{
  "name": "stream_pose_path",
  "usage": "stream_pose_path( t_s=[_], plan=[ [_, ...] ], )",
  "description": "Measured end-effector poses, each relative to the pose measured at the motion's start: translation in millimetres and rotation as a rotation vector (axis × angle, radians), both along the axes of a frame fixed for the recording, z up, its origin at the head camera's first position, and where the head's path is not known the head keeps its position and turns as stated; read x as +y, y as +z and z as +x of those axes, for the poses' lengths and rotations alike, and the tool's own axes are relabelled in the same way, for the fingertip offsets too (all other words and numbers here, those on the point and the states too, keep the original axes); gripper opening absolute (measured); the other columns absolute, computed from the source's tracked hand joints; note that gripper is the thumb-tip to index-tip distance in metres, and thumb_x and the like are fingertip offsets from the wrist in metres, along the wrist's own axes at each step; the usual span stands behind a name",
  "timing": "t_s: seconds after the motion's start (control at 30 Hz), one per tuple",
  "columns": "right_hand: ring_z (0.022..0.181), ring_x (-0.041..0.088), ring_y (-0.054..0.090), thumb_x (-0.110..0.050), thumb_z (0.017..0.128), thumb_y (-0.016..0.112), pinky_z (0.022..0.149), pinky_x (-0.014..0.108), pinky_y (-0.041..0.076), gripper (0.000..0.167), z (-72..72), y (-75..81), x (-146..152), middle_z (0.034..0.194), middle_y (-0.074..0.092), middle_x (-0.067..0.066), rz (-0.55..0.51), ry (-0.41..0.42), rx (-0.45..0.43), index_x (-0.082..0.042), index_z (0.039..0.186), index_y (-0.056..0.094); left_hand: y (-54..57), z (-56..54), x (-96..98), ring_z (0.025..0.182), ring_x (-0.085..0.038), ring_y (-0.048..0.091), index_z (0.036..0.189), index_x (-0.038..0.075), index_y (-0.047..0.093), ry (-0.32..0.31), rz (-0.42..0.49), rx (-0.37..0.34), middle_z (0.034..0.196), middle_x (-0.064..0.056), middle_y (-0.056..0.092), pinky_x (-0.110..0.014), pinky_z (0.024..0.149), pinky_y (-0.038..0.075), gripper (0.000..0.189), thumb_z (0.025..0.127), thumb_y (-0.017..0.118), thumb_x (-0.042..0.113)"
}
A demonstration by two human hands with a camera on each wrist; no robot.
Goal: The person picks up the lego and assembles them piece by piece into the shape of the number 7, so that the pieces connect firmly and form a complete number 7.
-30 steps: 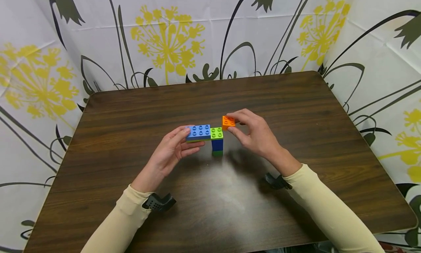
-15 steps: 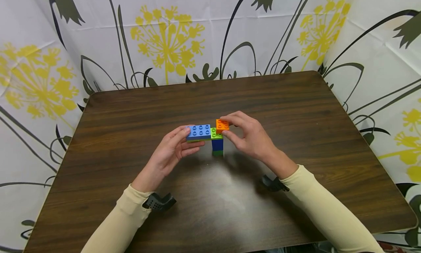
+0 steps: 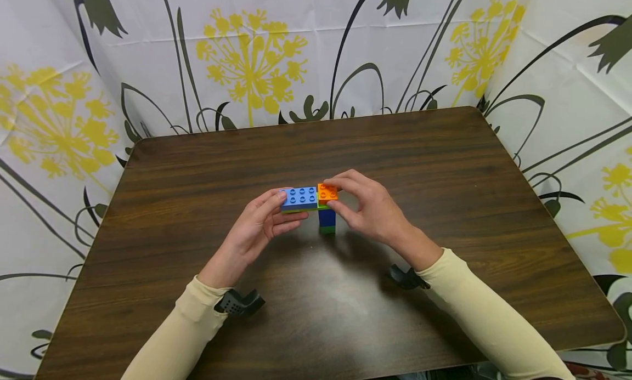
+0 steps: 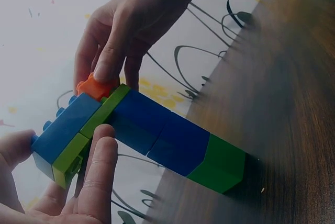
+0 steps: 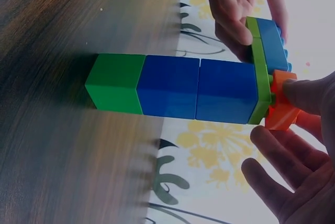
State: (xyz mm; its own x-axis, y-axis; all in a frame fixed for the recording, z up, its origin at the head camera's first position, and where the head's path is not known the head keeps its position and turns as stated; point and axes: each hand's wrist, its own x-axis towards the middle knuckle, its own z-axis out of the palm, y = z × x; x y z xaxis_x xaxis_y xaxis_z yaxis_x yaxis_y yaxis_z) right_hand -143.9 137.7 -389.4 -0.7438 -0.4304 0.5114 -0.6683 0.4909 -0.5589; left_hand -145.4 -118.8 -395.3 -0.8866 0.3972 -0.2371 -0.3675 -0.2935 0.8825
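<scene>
A tower of toy building bricks stands on the table: a green brick [image 5: 115, 84] at the bottom, two dark blue bricks [image 5: 196, 89] above it, and a thin lime green layer [image 5: 257, 93] on top, jutting left. On the jutting part lies a light blue eight-stud brick [image 3: 299, 198]. My left hand [image 3: 257, 223] grips that overhanging end, thumb on the light blue brick and fingers underneath. With thumb and fingertips my right hand [image 3: 372, 207] pinches an orange four-stud brick [image 3: 327, 193]. It sits right beside the light blue brick, slightly tilted over the lime studs, which still show beneath it.
The dark wood-grain table [image 3: 222, 160] extends around the tower on all sides. Behind it hangs a white curtain [image 3: 306, 51] with yellow and grey plant prints. Each wrist wears a black camera mount [image 3: 239, 303].
My right hand has moved left with the orange brick, from beside the tower to over the lime layer, up against the light blue brick. The left hand has stayed in place.
</scene>
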Motion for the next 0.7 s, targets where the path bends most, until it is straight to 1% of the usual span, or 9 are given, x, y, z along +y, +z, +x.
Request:
stream_pose_path(
  t_s=[0.17,0.37,0.7],
  plan=[
    [0.104,0.013,0.061,-0.018,0.088,0.076,0.090,0.030,0.053,0.037,-0.6,-1.0,-1.0,0.116,0.062,0.000,0.016,0.000,0.017,-0.010,0.123,0.066,0.3,0.0,0.6,0.100,-0.029,0.069,0.136,0.005,0.045,-0.003,-0.012,0.006,0.126,-0.015,0.055,-0.038,0.084,0.056,0.044,0.101,0.058,0.027],
    [0.105,0.013,0.060,-0.019,0.088,0.076,0.092,0.031,0.052,0.037,-0.6,-0.4,-1.4,0.117,0.062,0.000,0.026,-0.001,0.011,-0.012,0.123,0.067,0.3,0.0,0.7,0.100,-0.029,0.069,0.135,0.005,0.046,-0.001,-0.012,0.005,0.126,-0.014,0.055,-0.038,0.084,0.056,0.043,0.100,0.058,0.028],
    [0.098,0.012,0.060,-0.021,0.088,0.076,0.079,0.026,0.054,0.036,-0.5,0.5,0.1,0.115,0.063,-0.002,0.066,-0.031,-0.022,-0.016,0.123,0.068,-0.4,0.2,1.2,0.100,-0.029,0.069,0.135,0.005,0.046,0.002,-0.001,-0.008,0.126,-0.015,0.055,-0.038,0.084,0.056,0.042,0.100,0.058,0.027]
  ],
)
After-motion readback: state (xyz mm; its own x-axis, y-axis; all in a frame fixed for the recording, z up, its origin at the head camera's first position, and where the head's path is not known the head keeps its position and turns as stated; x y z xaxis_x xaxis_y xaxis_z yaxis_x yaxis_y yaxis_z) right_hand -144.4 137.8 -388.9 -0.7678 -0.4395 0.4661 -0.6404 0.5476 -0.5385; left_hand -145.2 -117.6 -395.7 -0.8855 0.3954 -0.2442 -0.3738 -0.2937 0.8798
